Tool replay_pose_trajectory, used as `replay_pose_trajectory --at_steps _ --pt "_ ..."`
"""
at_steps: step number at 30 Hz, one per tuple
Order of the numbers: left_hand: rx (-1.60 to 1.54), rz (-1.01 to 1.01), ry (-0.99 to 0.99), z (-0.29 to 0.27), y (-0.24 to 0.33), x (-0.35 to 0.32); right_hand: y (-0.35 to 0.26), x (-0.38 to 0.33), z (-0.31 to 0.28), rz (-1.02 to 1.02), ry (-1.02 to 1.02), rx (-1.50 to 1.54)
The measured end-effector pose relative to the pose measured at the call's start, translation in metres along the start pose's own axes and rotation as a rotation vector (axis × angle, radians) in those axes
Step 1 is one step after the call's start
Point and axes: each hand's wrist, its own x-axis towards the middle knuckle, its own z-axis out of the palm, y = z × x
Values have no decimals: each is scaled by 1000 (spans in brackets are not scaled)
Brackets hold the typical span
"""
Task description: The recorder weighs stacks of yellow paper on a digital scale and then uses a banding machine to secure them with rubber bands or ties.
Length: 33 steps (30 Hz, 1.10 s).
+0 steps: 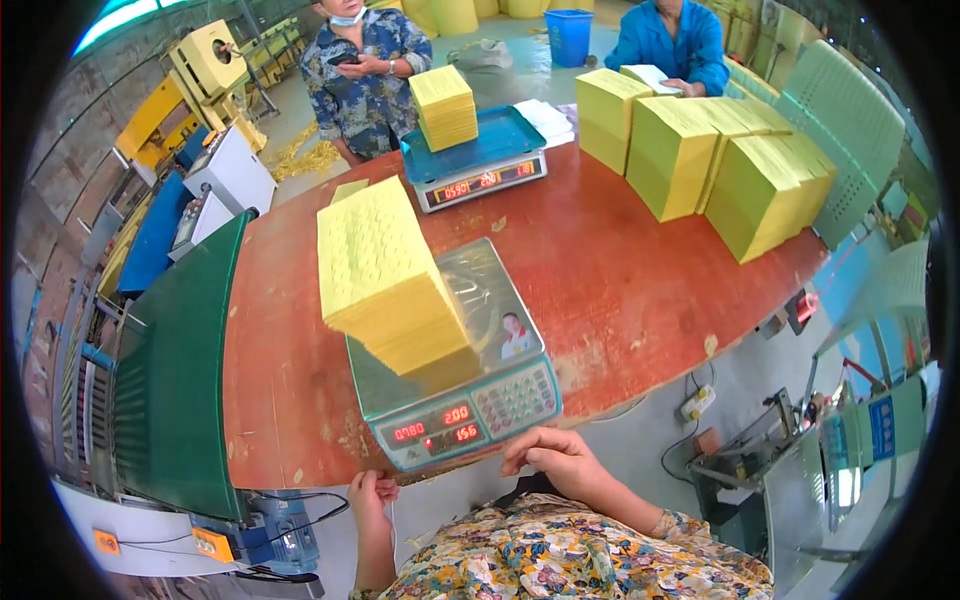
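Note:
A weighing scale with lit red digits and a keypad sits at the near edge of the red table. On its metal pan stands a tall stack of yellow paper sheets. My right hand is just off the scale's front right corner, fingers loosely bent and apart, holding nothing. At the table edge by the front left corner, my left hand has its fingers curled in, with nothing visible in them. A second scale with a blue tray, farther back, carries a smaller yellow paper stack.
Several yellow paper blocks stand at the table's right side, beside a pale green chair. Across the table, one person holds a phone; another in blue touches white paper. A green board adjoins the table's left edge.

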Motion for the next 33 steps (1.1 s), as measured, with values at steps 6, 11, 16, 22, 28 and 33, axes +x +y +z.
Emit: replay_pose_trajectory --at_steps 6,11,16,22,28,33 --pt "82 -3 209 16 0 6 -51 34 -54 -10 -57 173" --pt "124 28 388 27 -1 5 -63 58 -72 -68 -104 200" --pt "93 85 421 27 -10 11 -62 69 -75 -51 -132 298" --pt "-62 119 314 37 25 5 -66 67 -60 -125 -90 361" --pt "-144 408 300 37 91 2 -49 48 -46 -263 126 225" --pt "-41 1287 -43 57 209 -87 -15 53 -72 -358 724 -213"
